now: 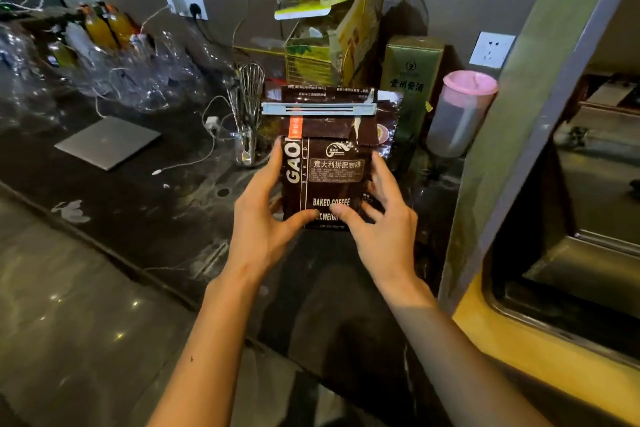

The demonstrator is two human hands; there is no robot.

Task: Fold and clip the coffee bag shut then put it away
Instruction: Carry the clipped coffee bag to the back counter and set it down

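While both forearms reach forward, the left hand (263,215) and right hand (384,218) clasp the bag (325,170) by its lower sides — each grip closed on it, thumbs on the front. It stands upright over the dark desk (145,204), its folded top pinched by a pale clip (318,109). Whisks (247,104) crowd its left, a green box (410,80) and pink-lidded jar (457,114) its right — open desk lies nearer.

Up and to the left of the left hand a glass (244,146) holds whisks (250,94), farther left a flat grey pad (107,141) lies on the dark counter (145,218), while beyond the right hand stand a green box (410,80) and a pink-lidded container (459,111).
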